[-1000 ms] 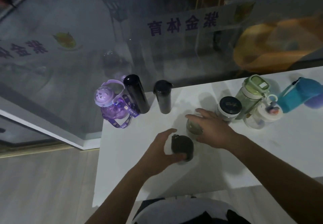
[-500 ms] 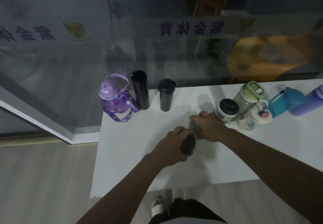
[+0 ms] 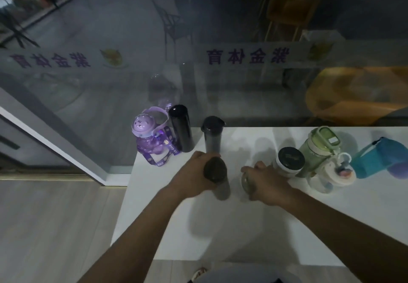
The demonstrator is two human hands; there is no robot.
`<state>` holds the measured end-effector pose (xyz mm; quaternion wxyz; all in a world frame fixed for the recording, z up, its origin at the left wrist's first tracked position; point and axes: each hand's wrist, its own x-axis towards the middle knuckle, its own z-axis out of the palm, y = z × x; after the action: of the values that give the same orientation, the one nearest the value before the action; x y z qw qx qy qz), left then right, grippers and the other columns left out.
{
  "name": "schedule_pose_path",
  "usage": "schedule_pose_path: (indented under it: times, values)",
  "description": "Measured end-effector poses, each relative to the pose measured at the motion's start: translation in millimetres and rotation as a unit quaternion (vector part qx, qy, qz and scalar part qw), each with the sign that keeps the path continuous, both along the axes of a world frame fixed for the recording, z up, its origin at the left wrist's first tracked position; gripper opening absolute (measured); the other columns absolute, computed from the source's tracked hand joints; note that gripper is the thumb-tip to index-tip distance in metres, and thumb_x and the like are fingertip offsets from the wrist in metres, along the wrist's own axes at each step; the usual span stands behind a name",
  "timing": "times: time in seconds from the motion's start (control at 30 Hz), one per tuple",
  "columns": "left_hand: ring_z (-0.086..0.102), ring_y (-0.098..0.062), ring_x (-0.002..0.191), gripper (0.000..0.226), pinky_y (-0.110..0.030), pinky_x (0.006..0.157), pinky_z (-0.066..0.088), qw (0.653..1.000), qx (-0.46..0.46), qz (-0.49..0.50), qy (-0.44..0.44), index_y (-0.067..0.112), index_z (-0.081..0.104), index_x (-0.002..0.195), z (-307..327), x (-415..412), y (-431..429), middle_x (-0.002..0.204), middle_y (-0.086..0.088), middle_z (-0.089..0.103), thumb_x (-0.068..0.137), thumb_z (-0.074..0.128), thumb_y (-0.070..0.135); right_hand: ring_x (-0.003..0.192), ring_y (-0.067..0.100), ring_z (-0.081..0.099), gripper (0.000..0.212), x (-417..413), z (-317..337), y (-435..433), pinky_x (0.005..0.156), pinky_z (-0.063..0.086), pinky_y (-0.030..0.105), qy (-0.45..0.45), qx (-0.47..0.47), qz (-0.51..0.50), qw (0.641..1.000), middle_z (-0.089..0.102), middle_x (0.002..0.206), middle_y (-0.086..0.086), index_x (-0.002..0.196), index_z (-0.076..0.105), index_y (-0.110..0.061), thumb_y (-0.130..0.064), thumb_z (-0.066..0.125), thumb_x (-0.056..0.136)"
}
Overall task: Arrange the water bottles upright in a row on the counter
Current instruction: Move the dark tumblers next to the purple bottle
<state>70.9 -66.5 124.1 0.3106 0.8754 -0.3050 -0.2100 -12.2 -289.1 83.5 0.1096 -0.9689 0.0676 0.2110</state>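
A dark bottle (image 3: 215,170), upright at frame centre over the white bench (image 3: 287,227), sits inside the left hand (image 3: 194,172), whose fingers curl round its top. Just right of it, the right hand (image 3: 269,185) wraps what looks like a clear bottle (image 3: 246,181). Above left of them stand a purple bottle (image 3: 149,143), a black flask (image 3: 181,128) and a dark tumbler (image 3: 212,134).

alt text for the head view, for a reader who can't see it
A person's left hand grips a dark bottle and the right hand a clear bottle at a white counter. A purple bottle and two black flasks stand behind.
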Motion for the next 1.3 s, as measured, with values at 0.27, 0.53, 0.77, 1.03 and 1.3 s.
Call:
schedule_pose_path:
  times: [0.27,0.53,0.77,1.03,1.3]
  values:
    - [0.057,-0.022,0.109,0.069,-0.04,0.097,0.049,0.999,-0.011,-0.003,-0.04,0.038,0.053,0.118,48.8,75.9,-92.3,0.124,0.004,0.054,0.058,0.083,0.023,0.124,0.027,0.039,0.086,-40.4,-20.7,-25.8,0.095,0.046,0.04,-0.043,0.084,-0.006,0.996,0.038,0.13,0.002,0.142,0.031,-0.036,-0.045,0.076,0.068]
    - [0.053,-0.025,0.11,0.056,-0.039,0.097,0.04,0.973,0.135,-0.077,-0.171,0.035,0.054,0.116,20.2,108.7,-171.2,0.109,0.006,0.063,0.067,0.081,0.033,0.126,0.028,0.042,0.089,-51.1,-21.0,-25.1,0.097,0.047,0.042,-0.07,0.142,-0.054,0.986,0.038,0.14,0.001,0.146,0.026,-0.031,-0.038,0.076,0.073]
    - [0.047,-0.027,0.118,0.064,-0.046,0.105,0.031,0.959,0.193,-0.096,-0.183,0.04,0.048,0.122,-8.7,118.7,-178.0,0.12,0.005,0.06,0.067,0.08,0.041,0.122,0.027,0.047,0.082,-63.2,-17.6,-22.2,0.1,0.044,0.038,-0.078,0.163,-0.121,0.976,0.036,0.147,0.001,0.148,0.025,-0.031,-0.039,0.069,0.079]
    - [0.047,-0.03,0.12,0.072,-0.049,0.106,0.03,0.968,0.179,-0.101,-0.145,0.039,0.044,0.128,-12.0,116.9,-173.9,0.128,0.002,0.056,0.066,0.081,0.032,0.118,0.026,0.054,0.078,-59.8,0.8,-23.0,0.097,0.046,0.035,-0.084,0.15,-0.14,0.975,0.047,0.139,0.002,0.144,0.035,-0.029,-0.039,0.071,0.076]
    - [0.031,-0.039,0.138,0.105,-0.054,0.111,0.025,0.963,0.219,-0.08,-0.132,0.036,0.017,0.149,-1.9,137.4,-140.4,0.154,-0.007,0.03,0.068,0.083,0.034,0.101,0.023,0.06,0.068,-35.4,111.8,-37.3,0.084,0.053,0.039,-0.126,0.154,-0.118,0.973,0.053,0.117,-0.007,0.127,0.043,-0.048,-0.044,0.074,0.067]
